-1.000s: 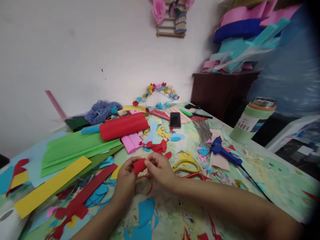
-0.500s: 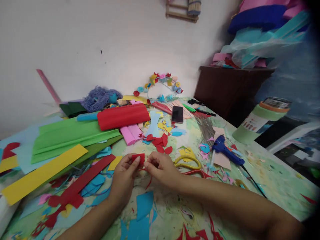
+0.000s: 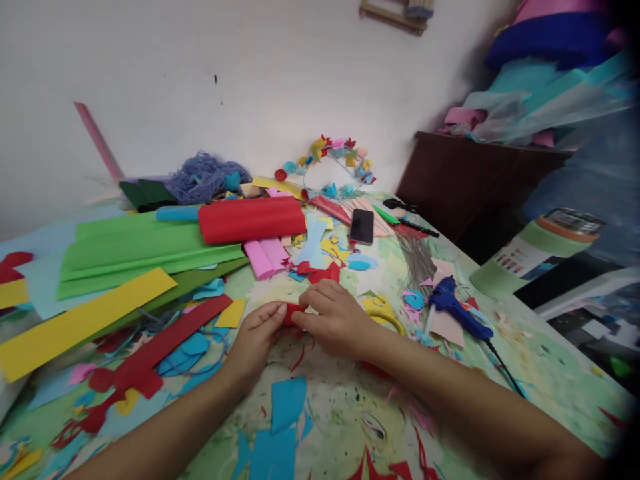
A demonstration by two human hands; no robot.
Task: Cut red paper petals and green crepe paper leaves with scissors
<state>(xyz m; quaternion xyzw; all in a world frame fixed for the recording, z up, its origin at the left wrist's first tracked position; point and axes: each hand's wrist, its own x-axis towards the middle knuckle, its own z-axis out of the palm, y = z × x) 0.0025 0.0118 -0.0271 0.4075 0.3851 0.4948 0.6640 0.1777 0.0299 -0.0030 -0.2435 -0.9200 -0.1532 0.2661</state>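
Observation:
A small piece of red paper (image 3: 291, 313) is held between both hands over the middle of the table. My left hand (image 3: 261, 331) pinches its left end between thumb and fingers. On the other end, my right hand (image 3: 333, 320) has its fingers closed, and they cover part of the paper. Just behind my right hand lie red paper petals (image 3: 327, 272). Yellow-handled scissors (image 3: 387, 319) are partly hidden by my right hand and forearm. Blue paper pieces (image 3: 289, 403) lie in front of the hands.
Green crepe paper (image 3: 130, 257), a red roll (image 3: 253, 220) and yellow strips (image 3: 90, 320) cover the left. A phone (image 3: 361, 227) and a paper flower wreath (image 3: 335, 150) are behind. At right are a blue glue gun (image 3: 457, 310), wires (image 3: 419, 257) and a green bottle (image 3: 537, 250).
My right hand has moved left over the red piece and now covers more of it. The camera view has shifted slightly, and the right forearm hides more of the scissors.

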